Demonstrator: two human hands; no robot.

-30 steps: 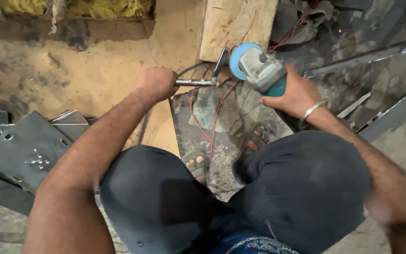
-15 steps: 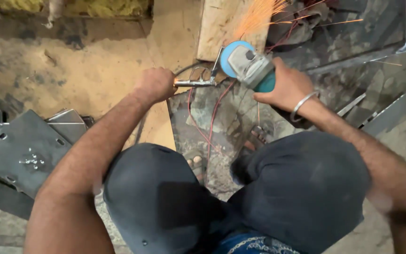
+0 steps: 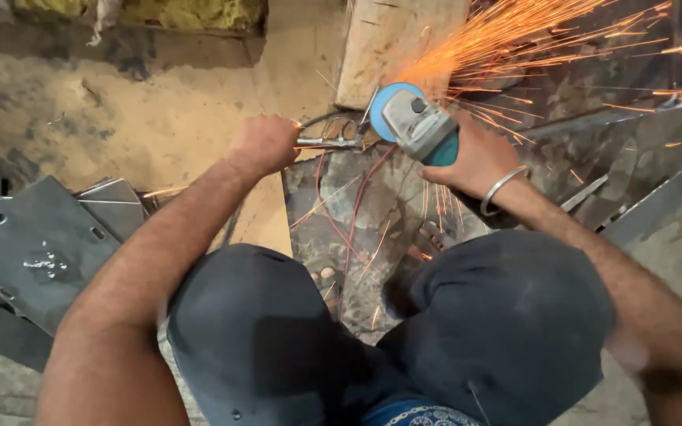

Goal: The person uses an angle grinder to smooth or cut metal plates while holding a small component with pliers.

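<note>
I am gripping the angle grinder (image 3: pixel 420 126) in my right hand (image 3: pixel 475 162); left of the grinder, my left hand (image 3: pixel 266 144) is clenching the metal rod (image 3: pixel 329 143).

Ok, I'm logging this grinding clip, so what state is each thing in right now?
Angle grinder: running, throwing orange sparks up and to the right.
Right hand: gripped around the grinder body.
Left hand: closed on the metal rod.
Metal rod: held level, its far end at the grinder disc.
Steel plates: lying flat on the ground, untouched.
Wooden board: lying behind the grinder.
</note>
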